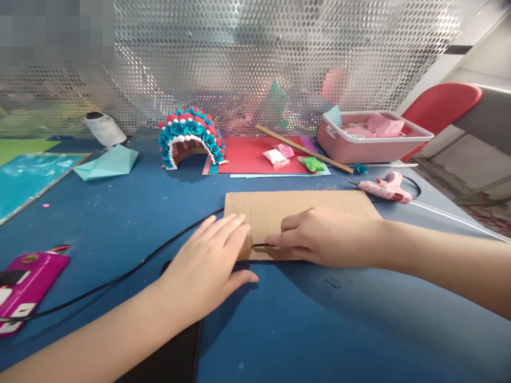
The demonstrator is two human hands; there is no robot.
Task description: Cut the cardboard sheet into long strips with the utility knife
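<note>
A sheet of brown cardboard (307, 202) lies flat on the blue table (131, 223). My left hand (213, 250) rests on its left edge, fingers stretched out and thumb apart, holding nothing. Above the cardboard's near left part, my right hand (315, 234) pinches a thin dark pointed tool (261, 245), its tip aimed left toward my left fingers. Most of the tool is hidden in the hand, so its kind cannot be made out.
Beyond the cardboard stand a blue-and-red decorated arch (194, 130), red paper (243, 154) with small packets, and a pink basket (351, 146). A pink glue gun (385, 187) lies right. A black cable (159, 249) runs left past a magenta power strip (35, 276).
</note>
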